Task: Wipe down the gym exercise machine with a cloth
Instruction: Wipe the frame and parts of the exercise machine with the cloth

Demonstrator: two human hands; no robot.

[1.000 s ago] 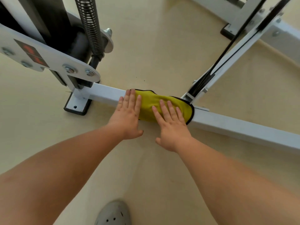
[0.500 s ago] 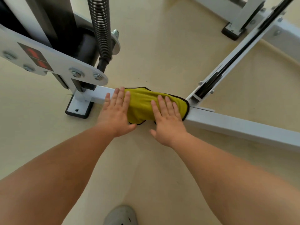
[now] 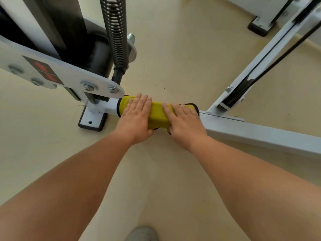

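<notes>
A yellow cloth with a dark edge lies draped over the white floor bar of the gym machine. My left hand presses flat on the cloth's left part, fingers together and pointing away from me. My right hand presses flat on its right part, thumb down the near side of the bar. The cloth's left end sits close to the white bolted plate and the bar's black-rimmed foot.
A coiled spring and black column rise at the left. A slanted white strut with black cables meets the bar at the right. Another frame foot stands at the far right. Beige floor surrounds. A grey shoe shows below.
Both hands have slid the cloth leftward along the bar, away from the slanted strut and up to the bolted plate. The left hand now lies fully on the cloth.
</notes>
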